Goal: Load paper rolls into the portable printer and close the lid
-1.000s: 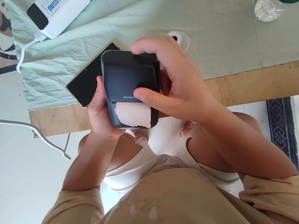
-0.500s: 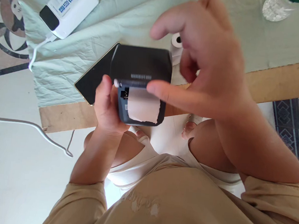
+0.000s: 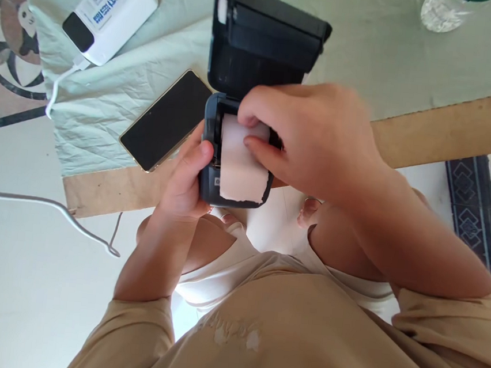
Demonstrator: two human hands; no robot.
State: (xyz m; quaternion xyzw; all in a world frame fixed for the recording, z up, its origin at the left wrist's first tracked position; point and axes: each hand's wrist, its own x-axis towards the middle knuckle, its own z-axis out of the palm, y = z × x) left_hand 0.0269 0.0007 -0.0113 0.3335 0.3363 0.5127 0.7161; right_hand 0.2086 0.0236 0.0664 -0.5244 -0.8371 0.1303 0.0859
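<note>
My shirt (image 3: 283, 332) and lap are nearest, and past my knees the bare wooden edge (image 3: 109, 194) of the worktop (image 3: 392, 59) runs across in front of me. Floor (image 3: 268, 221) shows between my legs and that edge. I hold the printer (image 3: 208, 189) right there, its near end reaching out past the wood. My left hand (image 3: 184, 184) grips its left side, thumb on the rim, the other fingers mostly hidden. My right hand (image 3: 319, 139) comes in over the edge and takes up the room on that side.

The printer is open, its lid (image 3: 263, 47) tipped back on the far side. In the bay is a roll of paper (image 3: 244, 175), its white strip drawn toward me over the near end and finishing in a ragged tear. My right thumb and forefinger are bent close together at the roll's far part; whether they pinch the paper or only rest on it, I cannot tell. They hide that corner of the bay.

Just left of the printer, the phone (image 3: 167, 121) lies on the green cloth (image 3: 88, 108), screen dark. Beyond it to the left sits a white box (image 3: 127, 16) with a cable (image 3: 55, 90) plugged in. Right of the lid, open cloth stretches to a clear bottle (image 3: 444, 12), cut off by the top of my view.
</note>
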